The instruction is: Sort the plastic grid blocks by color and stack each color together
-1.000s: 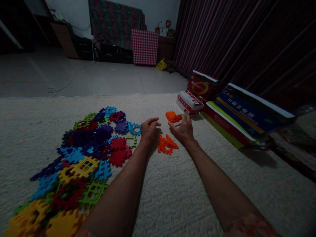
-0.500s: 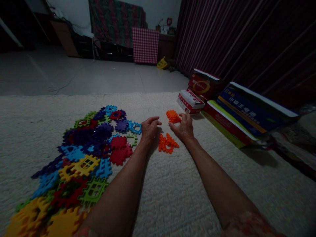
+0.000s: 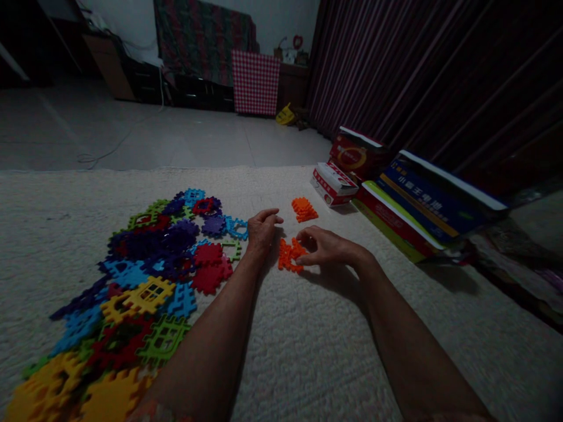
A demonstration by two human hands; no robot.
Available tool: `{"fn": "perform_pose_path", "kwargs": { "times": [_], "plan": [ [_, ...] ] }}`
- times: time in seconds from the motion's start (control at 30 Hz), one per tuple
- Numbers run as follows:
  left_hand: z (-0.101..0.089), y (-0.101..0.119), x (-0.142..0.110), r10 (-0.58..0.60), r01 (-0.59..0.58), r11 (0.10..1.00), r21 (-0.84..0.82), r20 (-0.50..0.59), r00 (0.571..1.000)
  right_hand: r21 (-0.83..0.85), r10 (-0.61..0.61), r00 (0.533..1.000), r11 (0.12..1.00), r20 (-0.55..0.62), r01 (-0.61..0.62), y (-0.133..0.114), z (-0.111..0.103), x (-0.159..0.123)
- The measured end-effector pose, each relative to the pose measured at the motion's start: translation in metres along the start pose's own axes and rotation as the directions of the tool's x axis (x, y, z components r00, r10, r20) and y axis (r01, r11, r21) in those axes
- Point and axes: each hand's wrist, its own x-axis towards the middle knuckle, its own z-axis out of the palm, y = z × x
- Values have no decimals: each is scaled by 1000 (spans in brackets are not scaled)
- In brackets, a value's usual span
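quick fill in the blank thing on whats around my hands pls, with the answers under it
The bare right hand is at the nearer cluster of ____ toothed plastic pieces.
The bare left hand lies between that cluster and the mixed-colour heap of toothed plastic pieces, which is on its ____ side.
The small rectangular cardboard box, beyond the right hand, is white and ____.

Missing words: orange; left; red

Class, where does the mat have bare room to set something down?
Bare mat lies between left forearm and right forearm, nearer than the lower orange pieces, and between right forearm and boxes. Crowded: left, under the multicoloured pile, and by the right hand.
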Motion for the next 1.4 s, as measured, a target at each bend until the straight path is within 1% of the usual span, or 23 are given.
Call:
{"fn": "perform_pose_path", "kwargs": {
  "times": [0.03,0.1,0.2,0.33,0.4,0.43,0.5,0.53,0.57,0.6,0.63,0.67,0.73,0.8,0.87,1.0,1.07,1.13,1.2,1.23,1.27,1.33,1.4],
  "plan": [
    [0,0,0,2,-2,1000,1,1,1000,-32,14,1000,999,-10,-14,-2,2,0],
    [0,-2,1,8,-8,1000,13,3,1000,-34,58,998,998,-21,-59,-3,7,1],
    [0,-3,2,13,-13,999,36,1,1000,39,113,994,993,3,-113,-2,10,5],
    [0,-1,0,-1,1,999,45,-2,1000,104,192,981,976,0,-191,-1,10,6],
    [1,1,-1,-8,8,999,45,-1,1000,131,259,963,960,-76,-248,2,9,6],
    [1,2,-1,-8,8,999,46,1,1000,132,297,944,951,-142,-279,4,8,6],
    [1,2,-2,-1,1,999,52,3,1000,107,370,890,929,-266,-355,11,4,6],
    [1,2,-2,2,-2,998,56,3,1000,94,401,865,915,-301,-392,16,1,5],
    [0,2,-1,4,-4,998,60,5,1000,84,417,853,907,-315,-413,21,-2,5],
    [0,1,-1,5,-5,998,64,6,1000,77,415,852,907,-319,-414,27,-5,4],
    [0,1,-1,6,-6,998,65,9,1000,79,397,863,916,-313,-393,33,-9,2],
    [0,0,0,8,-9,998,65,10,1000,90,358,886,933,-294,-347,39,-12,1],
    [0,-2,1,15,-16,998,64,14,1000,108,226,949,973,-220,-206,48,-17,-1],
    [0,-2,2,14,-15,998,68,9,1000,84,103,986,992,-129,-92,52,-19,-3],
    [0,-2,2,8,-8,997,70,5,1000,-8,44,996,999,-83,-44,51,-20,-4],
    [0,-1,0,11,-11,997,77,6,1000,-173,33,997,984,-69,-45,42,-18,-5],
    [0,-1,0,9,-10,997,82,4,1000,-192,46,996,980,-73,-59,40,-18,-5],
    [0,0,-1,4,-4,997,82,3,1000,-169,71,991,981,-113,-90,40,-17,-3],
    [0,1,-1,-3,3,997,77,4,1000,-104,96,970,987,-225,-122,43,-14,3],
    [0,1,-1,-4,4,997,74,4,1000,-65,102,946,990,-308,-128,44,-11,7],
    [0,1,-1,-5,5,997,72,3,1000,-32,103,910,991,-403,-126,46,-7,12],
    [1,1,-2,-4,4,997,74,0,1000,-4,88,806,994,-585,-111,49,4,24],
    [0,1,-1,-1,1,997,77,1,1000,-20,56,709,995,-703,-98,53,16,36]
  ]
}}
